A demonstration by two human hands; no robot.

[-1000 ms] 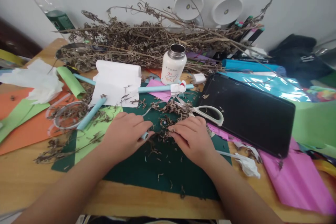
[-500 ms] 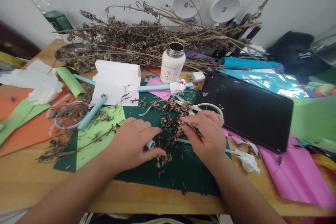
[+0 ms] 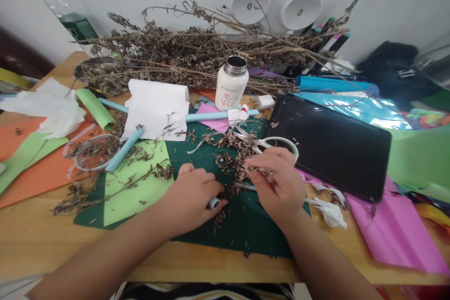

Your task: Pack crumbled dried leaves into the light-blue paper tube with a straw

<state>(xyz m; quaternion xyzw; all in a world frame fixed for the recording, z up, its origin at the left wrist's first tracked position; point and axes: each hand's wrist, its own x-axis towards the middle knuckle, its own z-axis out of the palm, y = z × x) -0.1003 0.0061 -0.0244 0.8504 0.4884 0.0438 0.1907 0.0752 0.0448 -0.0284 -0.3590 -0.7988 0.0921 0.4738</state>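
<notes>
My left hand (image 3: 195,197) is closed around a light blue paper tube (image 3: 214,203); only the tube's filled end shows between thumb and fingers. Thumb and fingertips of my right hand (image 3: 279,187) pinch dried leaves (image 3: 258,168) at the edge of a small loose heap. That heap lies on a dark green sheet (image 3: 197,150). Just beyond my right hand rest scissors with pale handles (image 3: 279,140), their blades partly under leaves. Another light blue tube (image 3: 124,150) leans at the left, with leaf bits at its upper end. A dried sprig (image 3: 126,187) crosses light green paper (image 3: 140,201).
A white open bottle (image 3: 232,84) stands at the back before piled dried stalks (image 3: 176,47). A black tablet (image 3: 333,145) lies to the right, with pink paper (image 3: 397,234) below it. White paper (image 3: 158,108), a tape roll (image 3: 94,152) and orange paper (image 3: 21,150) lie left.
My left hand has moved right, towards my right hand, and its fingers have closed more around the tube. My right hand has barely moved and still pinches the leaves.
</notes>
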